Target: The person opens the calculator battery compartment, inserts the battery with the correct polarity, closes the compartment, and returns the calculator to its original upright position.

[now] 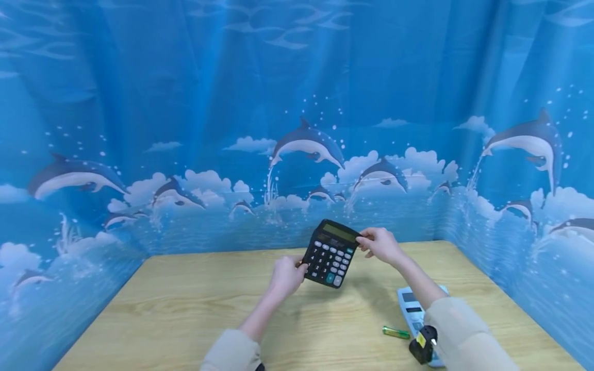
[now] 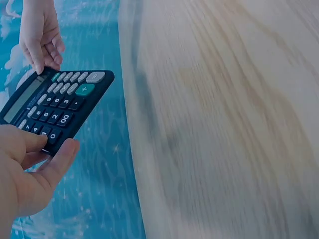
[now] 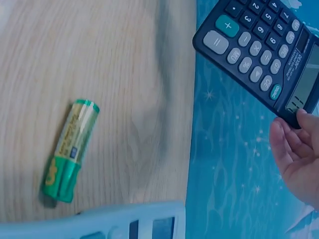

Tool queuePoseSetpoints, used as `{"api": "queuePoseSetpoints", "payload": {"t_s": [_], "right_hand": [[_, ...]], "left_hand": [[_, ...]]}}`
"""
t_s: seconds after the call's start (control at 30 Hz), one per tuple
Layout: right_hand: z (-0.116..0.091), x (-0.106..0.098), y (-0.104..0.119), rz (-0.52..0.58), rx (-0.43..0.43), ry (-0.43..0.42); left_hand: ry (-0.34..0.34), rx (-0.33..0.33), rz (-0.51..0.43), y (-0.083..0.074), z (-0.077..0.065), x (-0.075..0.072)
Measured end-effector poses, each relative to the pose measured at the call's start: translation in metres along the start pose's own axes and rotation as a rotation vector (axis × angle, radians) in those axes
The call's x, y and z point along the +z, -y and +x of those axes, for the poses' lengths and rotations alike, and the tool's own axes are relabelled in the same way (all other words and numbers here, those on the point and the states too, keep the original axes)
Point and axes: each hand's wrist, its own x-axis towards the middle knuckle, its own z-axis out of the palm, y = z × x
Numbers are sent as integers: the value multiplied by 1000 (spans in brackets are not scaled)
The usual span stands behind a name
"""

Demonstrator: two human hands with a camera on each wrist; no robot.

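Observation:
A black desk calculator (image 1: pixel 329 253) is held up above the table, tilted, with its keys and display facing the head camera. My left hand (image 1: pixel 287 276) pinches its lower left edge between thumb and fingers. At the upper right corner, beside the display, my right hand (image 1: pixel 380 243) pinches it too. The left wrist view shows the left thumb near the 0 key of the calculator (image 2: pixel 60 107). In the right wrist view, the right thumb presses on the display end of the calculator (image 3: pixel 254 50).
A green-and-gold battery (image 3: pixel 72 149) lies on the wooden table (image 1: pixel 185 309). Next to it is a light blue device (image 1: pixel 410 304) with dark windows, partly hidden under the right forearm and its wrist camera (image 1: pixel 422 345). A blue dolphin-print curtain (image 1: pixel 232 103) surrounds the table.

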Motion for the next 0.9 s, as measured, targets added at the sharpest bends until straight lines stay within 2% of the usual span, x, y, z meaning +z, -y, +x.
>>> {"api": "queuePoseSetpoints", "payload": {"t_s": [0.17,0.33,0.5,0.9], "right_hand": [[1,-11,-7,33,70,-14],[1,-21,-13,24,89,-8],[4,-28,-20,14,112,-16],[10,-42,-41,-21,224,-54]], "left_hand": [[-14,5,-34,-10,1,18],[-6,-42,-88,-16,2,33],[-30,-68,-116,-22,5,50],[10,-155,-131,-36,14,89]]}}
